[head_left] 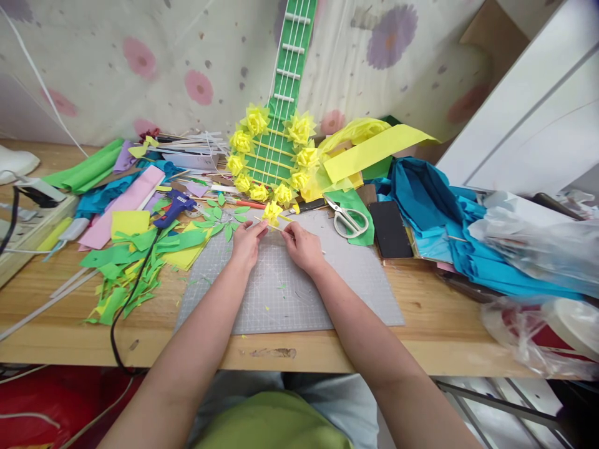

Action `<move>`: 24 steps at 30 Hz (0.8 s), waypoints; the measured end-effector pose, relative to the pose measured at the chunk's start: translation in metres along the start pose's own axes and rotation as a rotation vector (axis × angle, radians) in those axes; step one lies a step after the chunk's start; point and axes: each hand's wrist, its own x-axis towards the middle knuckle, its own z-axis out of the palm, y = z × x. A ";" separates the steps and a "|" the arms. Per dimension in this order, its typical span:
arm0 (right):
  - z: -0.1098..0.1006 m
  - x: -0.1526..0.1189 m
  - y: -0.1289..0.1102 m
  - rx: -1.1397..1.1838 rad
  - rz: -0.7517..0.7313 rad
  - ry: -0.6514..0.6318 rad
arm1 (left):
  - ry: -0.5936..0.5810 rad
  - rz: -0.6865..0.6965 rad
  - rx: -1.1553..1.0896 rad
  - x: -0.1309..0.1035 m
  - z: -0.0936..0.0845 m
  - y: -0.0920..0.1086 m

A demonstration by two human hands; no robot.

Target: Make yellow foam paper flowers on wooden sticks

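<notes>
A small yellow paper flower point(272, 212) is held between my hands above the far part of the grey cutting mat point(285, 299). My left hand point(248, 242) pinches it from the left side. In the fingers of my right hand point(302, 244) is a thin white stick point(282, 231) that slants toward the flower. Just beyond stands a green guitar-shaped craft point(271, 156), edged with yellow paper flowers. Green paper leaves on wire point(223, 218) lie to the left of my left hand. White-handled scissors point(349, 222) rest to the right, on green paper.
A blue glue gun point(173, 207) with a black cord lies at the left, beside green paper scraps point(115, 268). A black phone point(390, 229), blue crepe paper point(430, 199) and plastic bags point(528, 243) are at the right. Yellow paper strips point(374, 153) lie behind the scissors.
</notes>
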 end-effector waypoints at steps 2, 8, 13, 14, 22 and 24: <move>-0.002 0.000 0.001 0.013 -0.011 0.053 | -0.008 -0.011 0.000 0.000 -0.001 0.001; -0.003 0.009 0.013 0.308 0.134 0.096 | -0.083 -0.049 0.065 -0.005 -0.001 0.005; -0.002 0.016 0.016 0.976 0.256 -0.129 | -0.162 -0.032 0.214 -0.008 0.001 0.001; -0.002 0.017 0.016 1.087 0.281 -0.143 | -0.175 -0.037 0.226 -0.008 0.001 0.001; -0.004 0.021 0.012 1.450 0.437 -0.226 | -0.168 -0.072 0.218 -0.003 0.000 0.000; -0.002 0.023 0.013 1.494 0.438 -0.233 | -0.177 -0.079 0.189 -0.003 0.001 0.001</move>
